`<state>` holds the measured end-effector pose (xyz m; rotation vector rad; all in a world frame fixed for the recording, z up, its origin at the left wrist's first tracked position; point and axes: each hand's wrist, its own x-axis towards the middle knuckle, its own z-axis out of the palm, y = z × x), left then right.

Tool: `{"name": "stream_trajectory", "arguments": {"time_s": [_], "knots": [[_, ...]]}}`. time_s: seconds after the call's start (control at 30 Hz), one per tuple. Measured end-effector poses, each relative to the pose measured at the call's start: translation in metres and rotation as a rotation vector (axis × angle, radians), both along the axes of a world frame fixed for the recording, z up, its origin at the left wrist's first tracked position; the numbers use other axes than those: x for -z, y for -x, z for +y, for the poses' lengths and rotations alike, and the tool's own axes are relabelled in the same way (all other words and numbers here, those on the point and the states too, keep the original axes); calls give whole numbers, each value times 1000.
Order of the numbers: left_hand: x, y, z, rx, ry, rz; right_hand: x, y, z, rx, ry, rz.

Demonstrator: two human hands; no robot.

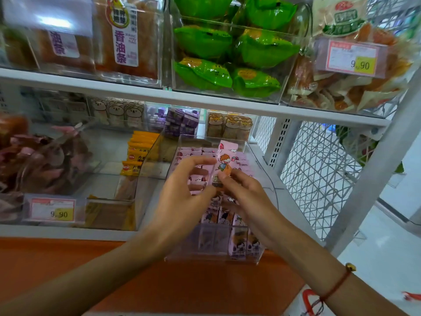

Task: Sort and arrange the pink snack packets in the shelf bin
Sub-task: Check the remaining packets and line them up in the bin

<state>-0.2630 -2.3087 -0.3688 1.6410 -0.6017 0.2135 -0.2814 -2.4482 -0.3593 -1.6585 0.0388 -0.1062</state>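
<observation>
Clear bin (262, 160) of pink packets (198, 179) — 1 upright packet (224, 163) in right-hand (246, 195) grip.

Pink cartoon-printed packet (224, 161); green packs (227, 53) above.

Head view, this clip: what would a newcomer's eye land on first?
Mid-frame, a pink snack packet with a cartoon child stands upright, pinched by the right hand, with the left hand beside it, over a clear shelf bin of matching packets. Above, bright green packets fill another clear bin.
</observation>
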Motion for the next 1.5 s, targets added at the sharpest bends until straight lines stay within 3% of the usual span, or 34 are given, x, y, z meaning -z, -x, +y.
{"name": "stream_trajectory", "arguments": {"time_s": [0.13,0.33,0.57,0.7,0.8,0.93,1.03,1.13,1.27,1.43,1.5], "knots": [[1,2,-2,-83,-147,-143,1,2,0,-28,-45,-35],[2,-5,-1,-1,-56,-27,-3,4,-4,-115,-223,-15],[5,-5,-1,-56,-207,-130,1,7,-6,176,55,-237],[2,-6,0,-41,-135,-99,0,9,-4,169,94,-276],[-4,-6,0,68,-112,-15,-6,9,-11,142,51,-254],[-12,0,-2,216,21,362,-9,9,-17,119,-60,-142],[-13,-1,-2,232,8,582,-6,8,-16,125,-90,-51],[-14,-1,-3,217,2,661,-6,8,-16,120,-109,-26],[-13,-3,-1,228,-34,583,-6,8,-15,98,-72,-54],[-12,-6,2,155,-132,141,-7,9,-13,64,99,-239],[-13,-9,5,129,-126,52,-8,10,-13,45,126,-293]]}}
